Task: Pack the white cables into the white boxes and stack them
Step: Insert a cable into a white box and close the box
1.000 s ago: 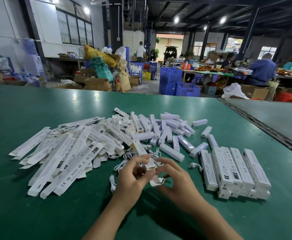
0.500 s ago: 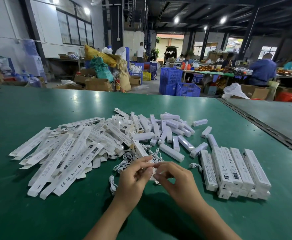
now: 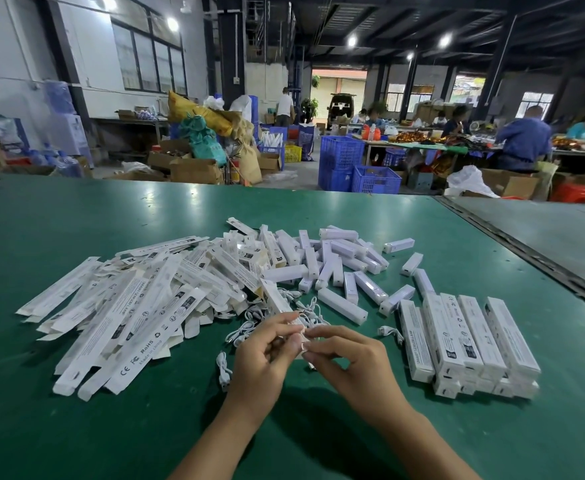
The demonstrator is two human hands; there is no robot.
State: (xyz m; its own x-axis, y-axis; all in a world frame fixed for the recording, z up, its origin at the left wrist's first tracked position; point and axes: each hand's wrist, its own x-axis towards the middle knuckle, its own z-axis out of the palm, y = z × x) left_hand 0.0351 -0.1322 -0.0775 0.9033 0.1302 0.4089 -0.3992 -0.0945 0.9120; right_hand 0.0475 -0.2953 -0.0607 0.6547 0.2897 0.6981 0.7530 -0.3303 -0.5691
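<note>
Hands meet low over the near part of the tabletop point(image 3: 76, 427). The left hand point(image 3: 263, 358) and the right hand point(image 3: 351, 363) both pinch the near end of one white box point(image 3: 277, 299), fingertips curled onto its small end flap, while the body of the box slants away from them. Whether a cable already lies inside cannot be told; closing the flap looks like the step in hand.

Just beside the left hand lies a loose white cable point(image 3: 223, 370), a second cable point(image 3: 391, 333) lies just right of the right hand, and a tangle of cables point(image 3: 259, 311) sits just beyond the fingertips. To the right of the right hand stands the stack of packed boxes point(image 3: 471, 344), in at least two layers, so a fair share seems done.

Left of the left hand spreads a heap of flat unfolded boxes point(image 3: 128, 323), and beyond the hands a scatter of short white bars point(image 3: 336, 268). Judging by that heap, more packing is left than finished.

Far past the tabletop's edge are blue crates point(image 3: 360, 168) and seated workers point(image 3: 523, 140).
</note>
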